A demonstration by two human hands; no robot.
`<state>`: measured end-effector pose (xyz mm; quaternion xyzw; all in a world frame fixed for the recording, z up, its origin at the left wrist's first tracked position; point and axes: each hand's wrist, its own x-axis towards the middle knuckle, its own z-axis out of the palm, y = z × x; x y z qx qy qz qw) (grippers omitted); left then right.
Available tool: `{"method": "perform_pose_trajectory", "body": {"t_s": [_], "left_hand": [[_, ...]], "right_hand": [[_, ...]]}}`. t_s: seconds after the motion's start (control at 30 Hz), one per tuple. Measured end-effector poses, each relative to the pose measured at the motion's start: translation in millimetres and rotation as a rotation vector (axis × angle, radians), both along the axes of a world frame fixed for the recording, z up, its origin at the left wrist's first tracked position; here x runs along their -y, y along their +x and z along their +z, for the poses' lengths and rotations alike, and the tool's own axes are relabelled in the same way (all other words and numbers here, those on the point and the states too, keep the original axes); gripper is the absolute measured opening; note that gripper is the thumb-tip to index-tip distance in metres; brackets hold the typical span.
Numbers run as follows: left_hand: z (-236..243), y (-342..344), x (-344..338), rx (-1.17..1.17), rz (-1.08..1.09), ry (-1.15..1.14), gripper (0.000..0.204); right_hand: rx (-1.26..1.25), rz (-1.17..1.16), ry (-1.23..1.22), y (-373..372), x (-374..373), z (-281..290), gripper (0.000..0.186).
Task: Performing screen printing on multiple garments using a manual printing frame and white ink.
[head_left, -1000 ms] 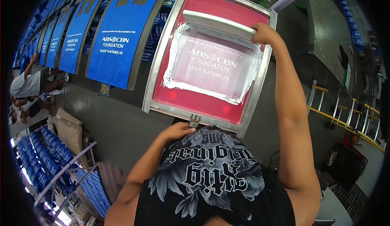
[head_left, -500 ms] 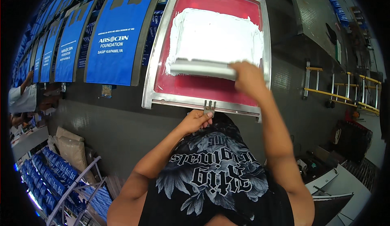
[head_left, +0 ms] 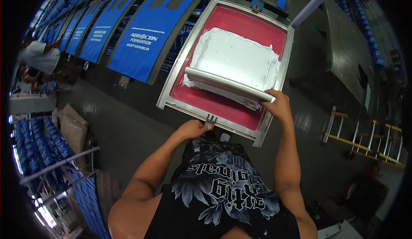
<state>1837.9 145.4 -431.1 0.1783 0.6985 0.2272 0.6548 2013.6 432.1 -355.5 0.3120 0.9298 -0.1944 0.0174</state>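
Note:
A screen printing frame point(head_left: 281, 67) with a metal rim and red mesh lies in front of me. White ink point(head_left: 236, 54) covers much of the mesh in a rough rectangle. Across the ink's near part lies a long metal squeegee point(head_left: 227, 83), slanting down to the right. My right hand point(head_left: 277, 105) is closed on its right end. My left hand point(head_left: 194, 129) grips the small metal bracket point(head_left: 210, 121) at the frame's near edge, thumb against it. What lies under the frame is hidden.
Several blue printed bags point(head_left: 148, 37) lie on boards in a row at the left. Another person point(head_left: 43, 56) stands beyond them. At the right are a metal table point(head_left: 343, 45) and a ladder with yellow rails point(head_left: 356, 140). A brown sack point(head_left: 73, 129) stands at lower left.
My view has turned, so the frame appears tilted and lower right. The squeegee is slanted now, and the ink behind it looks thinner and greyer. Both hands keep their holds.

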Motion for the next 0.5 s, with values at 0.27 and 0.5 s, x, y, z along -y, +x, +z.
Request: {"method": "perform_pose_trajectory", "body": {"t_s": [0.27, 0.5], "left_hand": [[-16, -168, -25, -1.24, 0.407, 0.23, 0.042], [2, -100, -20, -0.638, 0.54, 0.472, 0.049]], "right_hand": [[-0.557, -0.414, -0.94, -13, -34, -56, 0.029], [-0.599, -0.563, -0.926, 49, -33, -16, 0.033]]}}
